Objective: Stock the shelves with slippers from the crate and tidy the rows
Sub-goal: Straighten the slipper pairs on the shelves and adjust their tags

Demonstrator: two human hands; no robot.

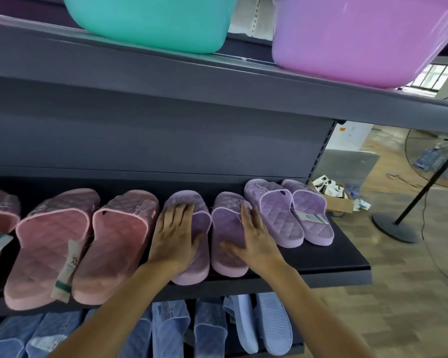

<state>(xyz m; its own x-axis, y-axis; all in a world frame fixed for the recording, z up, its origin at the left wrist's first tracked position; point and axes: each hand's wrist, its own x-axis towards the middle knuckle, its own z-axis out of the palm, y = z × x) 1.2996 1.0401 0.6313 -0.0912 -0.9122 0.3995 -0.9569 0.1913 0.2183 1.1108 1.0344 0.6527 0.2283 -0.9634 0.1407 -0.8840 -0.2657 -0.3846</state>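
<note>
- Left grip (175, 236): a bare hand, slim, with long fingers; knuckles and faint tendon lines show on its back.
- Right grip (254, 237): a bare hand of the same slim build, narrowing to a slight wrist.
- Left forearm (119, 311): bare and slender, uncovered as far as the picture's lower edge.
- Right forearm (318, 308): likewise bare to the lower edge, smooth in outline.
- Fingertips (184, 206): too blurred for the nails to be made out.
</note>
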